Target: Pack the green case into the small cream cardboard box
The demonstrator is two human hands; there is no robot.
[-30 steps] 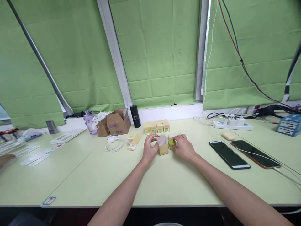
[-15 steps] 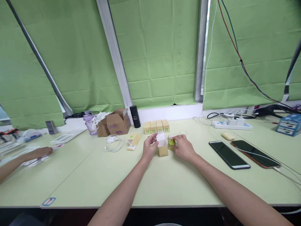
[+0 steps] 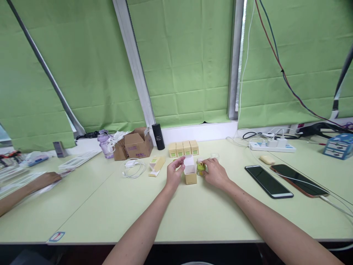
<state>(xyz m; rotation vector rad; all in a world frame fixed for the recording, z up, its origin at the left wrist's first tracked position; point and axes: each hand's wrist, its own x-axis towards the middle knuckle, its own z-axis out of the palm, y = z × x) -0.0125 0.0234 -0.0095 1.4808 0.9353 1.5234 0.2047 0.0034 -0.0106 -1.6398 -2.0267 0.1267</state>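
A small open cardboard box (image 3: pixel 191 179) with a white inside and a raised white flap stands on the table in front of me. My left hand (image 3: pixel 174 174) is at its left side, thumb and fingers curled against the flap edge. To the right of the box, my right hand (image 3: pixel 216 172) grips a small yellow-green item (image 3: pixel 201 167) with a loop on top; its lower part looks see-through, and its exact kind is unclear. A clear round piece (image 3: pixel 214 156) lies behind my right hand.
Several closed small boxes (image 3: pixel 183 148) stand in a row behind. An opened box (image 3: pixel 157 165), a white cable (image 3: pixel 134 169), a carton (image 3: pixel 137 144) and a black cylinder (image 3: pixel 158 137) are leftward. Phones (image 3: pixel 268 181) lie right. A co-worker's hand (image 3: pixel 46 180) is far left.
My left hand and the small open box have shifted very slightly left. My right hand keeps its grip on the yellow-green item. The co-worker's hand has moved a little.
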